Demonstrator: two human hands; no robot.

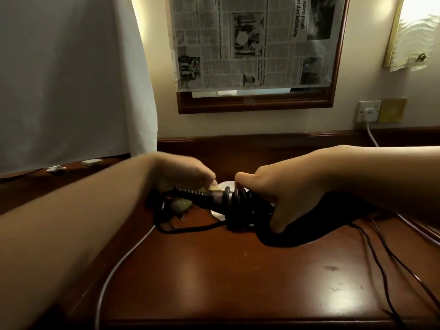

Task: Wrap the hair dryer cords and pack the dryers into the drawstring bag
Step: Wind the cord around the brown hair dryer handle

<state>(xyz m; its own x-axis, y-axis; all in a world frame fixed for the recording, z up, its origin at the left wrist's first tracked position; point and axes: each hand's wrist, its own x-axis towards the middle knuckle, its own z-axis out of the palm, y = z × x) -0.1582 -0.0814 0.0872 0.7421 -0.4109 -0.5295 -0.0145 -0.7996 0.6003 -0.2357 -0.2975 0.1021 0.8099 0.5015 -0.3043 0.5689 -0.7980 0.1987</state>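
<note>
A black hair dryer [240, 208] lies across the middle of the wooden desk [238, 277], its handle pointing left. Several turns of black cord [234, 195] are wound around the handle. My right hand [278, 194] grips the dryer's body from above. My left hand [188, 175] is closed at the cord end near the strain relief, pinching the cord. A loose loop of black cord [190, 230] with its plug [179, 206] rests on the desk below my left hand. Black fabric, perhaps the drawstring bag [297, 232], lies under my right hand.
A thin white cable [123, 258] curves over the desk's left part. Thin black wires [385, 263] run over the right side. A wall socket [367, 111] with a white plug sits at the back right. A framed mirror covered with newspaper [252, 44] hangs above.
</note>
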